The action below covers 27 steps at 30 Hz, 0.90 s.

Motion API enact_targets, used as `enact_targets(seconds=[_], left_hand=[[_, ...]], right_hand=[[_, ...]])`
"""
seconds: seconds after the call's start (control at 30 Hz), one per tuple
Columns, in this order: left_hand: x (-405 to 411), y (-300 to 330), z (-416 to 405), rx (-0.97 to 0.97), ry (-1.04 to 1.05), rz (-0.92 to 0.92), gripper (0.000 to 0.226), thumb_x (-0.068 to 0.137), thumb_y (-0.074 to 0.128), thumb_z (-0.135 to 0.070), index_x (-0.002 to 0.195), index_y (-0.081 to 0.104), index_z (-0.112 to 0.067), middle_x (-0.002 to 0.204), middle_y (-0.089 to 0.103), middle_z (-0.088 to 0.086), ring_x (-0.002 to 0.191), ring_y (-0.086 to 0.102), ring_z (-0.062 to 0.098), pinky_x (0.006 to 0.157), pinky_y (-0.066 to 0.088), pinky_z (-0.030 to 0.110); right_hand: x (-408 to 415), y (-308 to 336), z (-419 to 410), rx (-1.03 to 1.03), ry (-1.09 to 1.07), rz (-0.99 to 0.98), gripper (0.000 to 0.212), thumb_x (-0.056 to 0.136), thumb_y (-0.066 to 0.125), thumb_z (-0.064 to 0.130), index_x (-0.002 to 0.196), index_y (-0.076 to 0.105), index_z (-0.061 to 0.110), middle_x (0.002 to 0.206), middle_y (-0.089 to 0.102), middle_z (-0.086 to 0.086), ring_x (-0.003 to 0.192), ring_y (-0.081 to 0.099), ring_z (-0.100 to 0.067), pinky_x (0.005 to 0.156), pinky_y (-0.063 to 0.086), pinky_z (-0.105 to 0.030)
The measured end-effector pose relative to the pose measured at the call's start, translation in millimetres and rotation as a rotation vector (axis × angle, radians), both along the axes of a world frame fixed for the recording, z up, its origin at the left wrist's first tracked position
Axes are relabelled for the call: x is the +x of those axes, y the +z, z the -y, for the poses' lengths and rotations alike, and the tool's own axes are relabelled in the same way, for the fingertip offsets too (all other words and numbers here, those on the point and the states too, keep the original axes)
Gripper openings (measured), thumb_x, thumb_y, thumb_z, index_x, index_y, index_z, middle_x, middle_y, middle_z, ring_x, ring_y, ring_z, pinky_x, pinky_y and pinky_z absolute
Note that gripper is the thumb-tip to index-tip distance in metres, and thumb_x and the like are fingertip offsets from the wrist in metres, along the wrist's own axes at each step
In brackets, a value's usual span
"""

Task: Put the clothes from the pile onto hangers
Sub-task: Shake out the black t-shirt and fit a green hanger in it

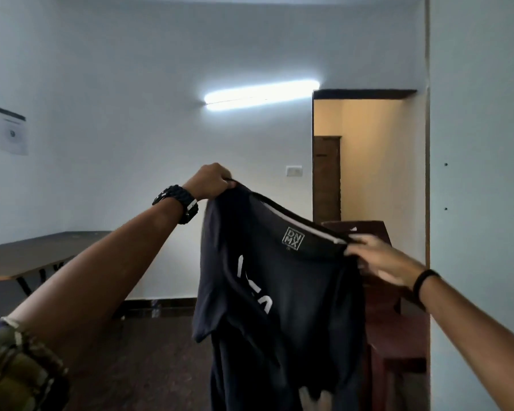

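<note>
Hands (209, 180) (377, 258) grip dark T-shirt (279, 292); hanger indiscernible.

Dark navy T-shirt (282, 298) hanging in mid-air

It is hanging stretched at the neckline, inside label reading "DNMX" showing, white lettering partly folded in, its body drooping crumpled toward the floor.

Inside the collar of the dark T-shirt (294, 292), in the middle of the frame, there is a square printed label (293, 239) with the letters "DNMX", written in two rows, "DN" above "MX". Lower on the same cloth, large white letters (254, 287) are visible, but the folds cut them and they cannot be read. On the wall at the left edge hangs a paper notice (12, 130); its print is too small to read
</note>
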State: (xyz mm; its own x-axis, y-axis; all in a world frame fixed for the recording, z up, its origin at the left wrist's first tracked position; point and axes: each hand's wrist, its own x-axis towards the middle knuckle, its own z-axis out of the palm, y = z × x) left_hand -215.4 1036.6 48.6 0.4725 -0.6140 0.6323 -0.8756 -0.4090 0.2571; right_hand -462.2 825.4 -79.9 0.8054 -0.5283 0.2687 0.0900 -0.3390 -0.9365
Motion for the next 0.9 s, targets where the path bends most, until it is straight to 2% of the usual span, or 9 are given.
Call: enact_targets(seconds=[0.1, 0.17, 0.3, 0.43, 0.53, 0.6, 0.67, 0.8, 0.9], left_hand=[[7, 13, -7, -0.191, -0.109, -0.219, 0.023, 0.090, 0.059, -0.013, 0.070, 0.060, -0.002, 0.070, 0.052, 0.008, 0.072, 0.046, 0.023, 0.060, 0.035, 0.027], [3, 26, -13, -0.333, -0.205, -0.302, 0.018, 0.092, 0.059, -0.012, 0.078, 0.063, -0.003, 0.075, 0.058, 0.006, 0.070, 0.052, 0.020, 0.063, 0.042, 0.025], [-9, 62, -32, -0.385, -0.313, -0.251, 0.015, 0.091, 0.064, -0.021, 0.080, 0.067, -0.011, 0.087, 0.066, 0.008, 0.077, 0.061, 0.018, 0.070, 0.048, 0.026], [-24, 81, -50, -0.402, -0.441, -0.165, 0.011, 0.085, 0.070, -0.019, 0.089, 0.073, -0.009, 0.089, 0.072, 0.005, 0.078, 0.066, 0.012, 0.070, 0.052, 0.021], [-43, 92, -57, -0.460, -0.517, -0.131, 0.009, 0.087, 0.068, -0.018, 0.085, 0.073, -0.011, 0.080, 0.071, -0.001, 0.069, 0.065, 0.005, 0.063, 0.050, 0.014], [-49, 101, -57, -0.503, -0.460, -0.115, 0.017, 0.090, 0.065, -0.020, 0.078, 0.071, -0.011, 0.076, 0.067, 0.000, 0.066, 0.062, 0.010, 0.062, 0.048, 0.019], [-54, 109, -56, -0.475, -0.373, -0.152, 0.025, 0.091, 0.063, -0.015, 0.070, 0.062, -0.001, 0.072, 0.060, 0.009, 0.063, 0.052, 0.018, 0.062, 0.042, 0.026], [-77, 116, -68, -0.266, -0.400, -0.339, 0.017, 0.090, 0.062, -0.010, 0.085, 0.063, 0.006, 0.078, 0.062, 0.012, 0.066, 0.055, 0.019, 0.059, 0.043, 0.023], [-96, 123, -94, -0.144, -0.484, -0.280, 0.022, 0.087, 0.065, -0.014, 0.095, 0.065, 0.007, 0.089, 0.067, 0.012, 0.077, 0.061, 0.017, 0.067, 0.048, 0.022]], right_hand=[[-11, 54, -14, -0.060, -0.059, 0.073, 0.011, 0.096, 0.051, 0.011, 0.089, 0.059, 0.012, 0.088, 0.060, -0.005, 0.078, 0.056, -0.013, 0.063, 0.047, -0.021], [-16, 84, -14, -0.079, -0.029, 0.134, 0.019, 0.095, 0.052, 0.017, 0.103, 0.061, 0.002, 0.088, 0.065, -0.009, 0.076, 0.061, -0.017, 0.059, 0.051, -0.019], [-50, 133, -9, -0.034, 0.269, 0.187, 0.048, 0.068, 0.078, 0.035, 0.109, 0.069, 0.010, 0.107, 0.070, -0.011, 0.093, 0.069, -0.020, 0.072, 0.057, -0.026], [-74, 162, 0, -0.115, 0.377, 0.190, 0.061, 0.055, 0.086, 0.016, 0.113, 0.068, 0.003, 0.117, 0.066, -0.017, 0.103, 0.065, -0.026, 0.083, 0.055, -0.030], [-79, 184, -11, -0.209, 0.205, 0.297, 0.048, 0.066, 0.085, 0.026, 0.105, 0.069, 0.004, 0.108, 0.071, -0.012, 0.101, 0.066, -0.025, 0.081, 0.056, -0.026], [-76, 197, -24, -0.348, -0.028, 0.443, 0.019, 0.084, 0.070, 0.022, 0.098, 0.070, 0.010, 0.097, 0.073, -0.006, 0.098, 0.066, -0.025, 0.083, 0.056, -0.028], [-70, 208, -36, -0.579, -0.261, 0.501, 0.012, 0.090, 0.064, 0.023, 0.094, 0.072, 0.015, 0.093, 0.072, -0.004, 0.091, 0.067, -0.021, 0.081, 0.054, -0.030], [-68, 219, -70, -0.973, -0.368, 0.149, 0.043, 0.089, 0.062, 0.040, 0.067, 0.060, 0.003, 0.067, 0.049, -0.012, 0.062, 0.047, -0.020, 0.060, 0.033, -0.028], [-81, 225, -93, -1.009, -0.328, 0.115, 0.054, 0.088, 0.059, 0.048, 0.074, 0.062, -0.004, 0.069, 0.055, -0.010, 0.066, 0.055, -0.021, 0.065, 0.042, -0.032]])
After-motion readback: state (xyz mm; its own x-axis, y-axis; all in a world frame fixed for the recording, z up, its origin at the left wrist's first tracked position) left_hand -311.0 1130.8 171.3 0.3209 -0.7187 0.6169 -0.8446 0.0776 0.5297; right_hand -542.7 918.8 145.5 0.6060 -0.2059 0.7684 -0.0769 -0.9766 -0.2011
